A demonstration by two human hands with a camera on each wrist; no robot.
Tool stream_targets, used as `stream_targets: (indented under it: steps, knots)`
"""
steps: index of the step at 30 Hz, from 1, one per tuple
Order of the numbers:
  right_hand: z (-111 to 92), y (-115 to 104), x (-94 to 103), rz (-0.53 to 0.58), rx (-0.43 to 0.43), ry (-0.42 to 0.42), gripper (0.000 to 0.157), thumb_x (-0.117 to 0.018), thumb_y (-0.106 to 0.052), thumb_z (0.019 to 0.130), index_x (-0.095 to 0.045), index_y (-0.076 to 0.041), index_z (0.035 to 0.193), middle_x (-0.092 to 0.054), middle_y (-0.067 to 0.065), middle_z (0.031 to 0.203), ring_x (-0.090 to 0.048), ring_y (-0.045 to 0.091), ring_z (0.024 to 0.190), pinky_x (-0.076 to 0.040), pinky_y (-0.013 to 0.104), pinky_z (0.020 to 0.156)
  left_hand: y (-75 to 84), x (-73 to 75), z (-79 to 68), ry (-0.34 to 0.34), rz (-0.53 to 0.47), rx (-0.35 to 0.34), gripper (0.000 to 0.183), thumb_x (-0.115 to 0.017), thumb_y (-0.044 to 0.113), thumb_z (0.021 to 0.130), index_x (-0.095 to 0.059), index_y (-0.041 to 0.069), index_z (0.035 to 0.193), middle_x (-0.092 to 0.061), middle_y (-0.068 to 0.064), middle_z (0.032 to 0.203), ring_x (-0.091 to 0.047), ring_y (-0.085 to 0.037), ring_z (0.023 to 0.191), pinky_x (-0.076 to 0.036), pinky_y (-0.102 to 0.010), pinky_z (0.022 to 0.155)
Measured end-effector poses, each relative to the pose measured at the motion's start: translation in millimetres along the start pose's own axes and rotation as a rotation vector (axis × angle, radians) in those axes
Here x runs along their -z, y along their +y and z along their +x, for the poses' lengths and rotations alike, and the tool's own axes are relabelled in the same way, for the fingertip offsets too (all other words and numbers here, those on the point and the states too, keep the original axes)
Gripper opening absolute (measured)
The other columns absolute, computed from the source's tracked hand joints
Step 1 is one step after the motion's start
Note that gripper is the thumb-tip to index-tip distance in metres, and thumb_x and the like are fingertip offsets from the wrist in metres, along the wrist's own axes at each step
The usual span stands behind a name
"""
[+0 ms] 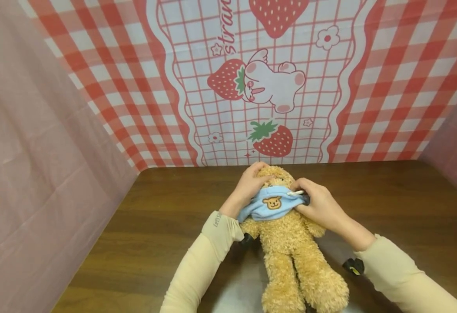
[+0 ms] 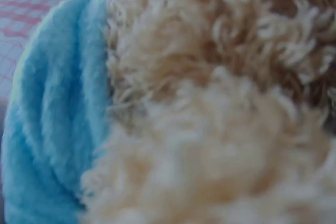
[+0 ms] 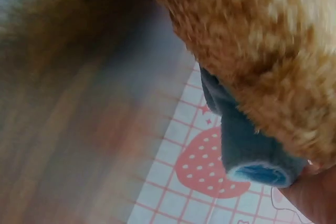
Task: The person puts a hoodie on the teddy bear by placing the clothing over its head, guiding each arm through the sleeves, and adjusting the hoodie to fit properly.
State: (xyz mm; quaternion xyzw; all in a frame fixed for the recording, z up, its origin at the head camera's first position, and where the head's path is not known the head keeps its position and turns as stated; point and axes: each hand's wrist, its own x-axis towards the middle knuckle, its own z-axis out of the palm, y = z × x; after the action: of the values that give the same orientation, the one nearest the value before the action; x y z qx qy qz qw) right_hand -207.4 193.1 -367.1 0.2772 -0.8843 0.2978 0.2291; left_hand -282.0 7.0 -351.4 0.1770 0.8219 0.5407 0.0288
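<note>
A curly tan teddy bear (image 1: 287, 243) lies on its back, legs toward the near edge. Bunched around its neck and upper chest is a light blue top (image 1: 275, 211) with an embroidered bear face; its belly is bare. My left hand (image 1: 250, 184) grips the top's upper edge beside the bear's head, thumb across the face. On the other side, my right hand (image 1: 320, 204) pinches the top near a white cord (image 1: 296, 192). In the right wrist view, the top's sleeve (image 3: 254, 148) hangs with its cuff beside my fingers. Fur and blue cloth (image 2: 58, 108) fill the left wrist view.
The brown wooden table (image 1: 142, 243) extends to both sides of the bear. A red-and-white checked cloth (image 1: 127, 87) with strawberries hangs behind its far edge. A pink curtain (image 1: 29, 174) stands at the left. Black devices (image 1: 353, 266) show by my cream sleeves.
</note>
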Motion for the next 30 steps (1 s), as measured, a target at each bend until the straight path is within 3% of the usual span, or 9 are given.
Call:
stream_targets:
  steps: [4, 8, 10, 13, 16, 18, 21, 24, 30]
  knots:
    - [-3.2, -0.2, -3.1, -0.036, 0.099, -0.048, 0.032, -0.068, 0.005, 0.066, -0.060, -0.014, 0.090, -0.061, -0.004, 0.087, -0.053, 0.006, 0.070, -0.045, 0.027, 0.060, -0.7, -0.6, 2.6, 0.034, 0.065, 0.020, 0.019, -0.062, 0.021, 0.086, -0.060, 0.010, 0.102, -0.057, -0.003, 0.111, -0.052, -0.017, 0.099, -0.043, -0.032, 0.084]
    - [-5.0, -3.6, -3.1, -0.050, 0.126, -0.128, 0.029, -0.067, -0.001, 0.069, -0.058, -0.017, 0.091, -0.057, -0.008, 0.086, -0.046, 0.002, 0.069, -0.041, 0.024, 0.059, -2.0, 2.0, 1.6, 0.004, 0.091, 0.045, 0.020, -0.063, 0.025, 0.085, -0.060, 0.012, 0.100, -0.057, -0.003, 0.108, -0.052, -0.016, 0.089, -0.043, -0.029, 0.076]
    - [-5.7, -5.7, -1.4, -0.035, 0.093, -0.161, 0.025, -0.068, -0.008, 0.073, -0.056, -0.019, 0.092, -0.055, -0.009, 0.087, -0.046, 0.003, 0.069, -0.041, 0.024, 0.061, -1.8, 3.3, -0.4, -0.014, 0.086, 0.055, 0.023, -0.064, 0.031, 0.084, -0.060, 0.014, 0.099, -0.057, -0.002, 0.108, -0.052, -0.015, 0.088, -0.043, -0.029, 0.075]
    - [-2.9, -6.4, 3.2, 0.083, -0.066, -0.159, 0.020, -0.068, -0.021, 0.079, -0.055, -0.018, 0.095, -0.056, -0.007, 0.087, -0.052, 0.006, 0.072, -0.045, 0.025, 0.064, -2.0, 5.1, -3.1, -0.036, 0.066, 0.051, 0.028, -0.064, 0.040, 0.082, -0.061, 0.018, 0.099, -0.056, 0.001, 0.108, -0.052, -0.014, 0.092, -0.043, -0.032, 0.078]
    - [5.1, -0.9, 6.5, 0.239, -0.247, -0.125, 0.038, -0.067, -0.030, 0.082, -0.050, -0.013, 0.110, -0.055, 0.005, 0.102, -0.056, 0.018, 0.088, -0.049, 0.034, 0.073, -2.3, 6.6, -5.1, -0.060, 0.034, 0.016, 0.030, -0.062, 0.044, 0.083, -0.061, 0.019, 0.101, -0.055, 0.003, 0.112, -0.051, -0.014, 0.102, -0.042, -0.034, 0.085]
    - [11.7, 4.9, 6.9, 0.329, -0.321, -0.139, 0.056, -0.068, -0.030, 0.081, -0.039, -0.011, 0.126, -0.047, 0.014, 0.117, -0.051, 0.029, 0.102, -0.046, 0.045, 0.081, -2.5, 7.3, -6.2, -0.086, 0.002, -0.010, 0.030, -0.059, 0.042, 0.085, -0.060, 0.019, 0.104, -0.054, 0.003, 0.113, -0.051, -0.014, 0.104, -0.042, -0.034, 0.087]
    - [19.7, 11.5, 4.5, 0.425, -0.329, -0.257, 0.083, -0.071, -0.027, 0.079, -0.018, -0.015, 0.142, -0.029, 0.021, 0.137, -0.036, 0.038, 0.121, -0.037, 0.056, 0.090, -1.1, 7.6, -9.3, -0.146, -0.063, -0.033, 0.028, -0.057, 0.037, 0.088, -0.058, 0.018, 0.109, -0.053, 0.001, 0.114, -0.052, -0.015, 0.100, -0.044, -0.032, 0.082]
    - [23.9, 14.0, -0.4, 0.490, -0.298, -0.337, 0.087, -0.073, -0.025, 0.076, -0.018, -0.017, 0.143, -0.031, 0.018, 0.140, -0.039, 0.037, 0.122, -0.036, 0.053, 0.093, -0.3, 6.1, -11.4, -0.190, -0.101, -0.043, 0.030, -0.056, 0.035, 0.089, -0.055, 0.019, 0.114, -0.051, 0.002, 0.116, -0.052, -0.013, 0.100, -0.046, -0.029, 0.080]
    - [24.3, 14.5, -8.0, 0.462, -0.275, -0.234, 0.069, -0.075, -0.019, 0.072, -0.039, -0.012, 0.130, -0.053, 0.008, 0.120, -0.053, 0.017, 0.101, -0.044, 0.039, 0.086, -6.6, 12.6, -19.0, -0.182, -0.133, -0.090, 0.041, -0.057, 0.034, 0.089, -0.044, 0.022, 0.126, -0.044, 0.000, 0.127, -0.045, -0.015, 0.115, -0.039, -0.037, 0.094]
